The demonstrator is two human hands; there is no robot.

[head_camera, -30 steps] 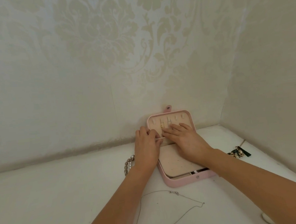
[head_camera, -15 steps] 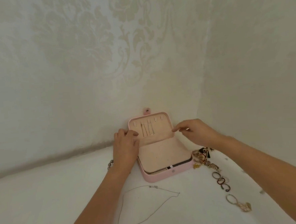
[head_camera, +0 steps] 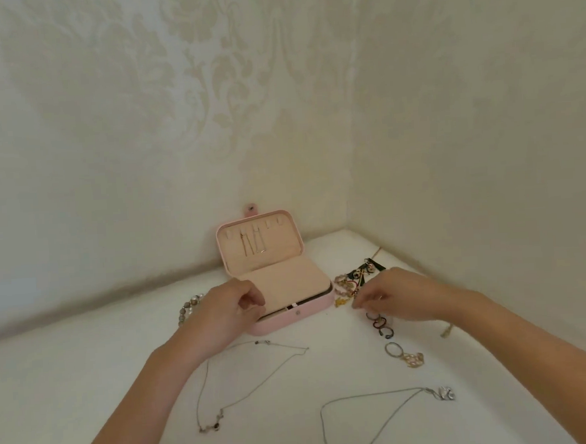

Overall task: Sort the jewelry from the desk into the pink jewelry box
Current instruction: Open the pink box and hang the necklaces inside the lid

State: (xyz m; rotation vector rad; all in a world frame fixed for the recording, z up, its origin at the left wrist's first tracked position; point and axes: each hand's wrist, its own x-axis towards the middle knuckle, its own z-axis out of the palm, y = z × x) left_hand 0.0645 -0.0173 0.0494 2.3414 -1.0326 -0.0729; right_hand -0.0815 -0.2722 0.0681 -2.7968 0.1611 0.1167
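Since half a second ago both hands have dropped from the lid toward the table [head_camera: 88, 371]: the left hand [head_camera: 232, 311] from the lid's edge to the box's near-left corner, the right hand [head_camera: 402, 295] down to the loose jewelry. Nearest the viewer, on the near side of the right forearm, lies a chain necklace with a silver pendant [head_camera: 444, 392]; under the left wrist lies a second thin necklace [head_camera: 253, 378]. Just nearer than the right hand sit a ring with a gold charm [head_camera: 404, 354] and a cluster of dark rings [head_camera: 380, 324]. The left hand's fingers are curled round the corner of the pink jewelry box [head_camera: 290, 316], thumb on its beige inner panel. The right hand's fingertips [head_camera: 358, 303] are drawn together, pointing down at the edge of a jewelry heap [head_camera: 352, 281]; whether they pinch a piece cannot be told. A beaded bracelet [head_camera: 189, 309] lies just outside the left hand. The box stands open between the two hands, and beyond them its lid [head_camera: 286, 243] is raised, thin pieces hanging from its hooks.
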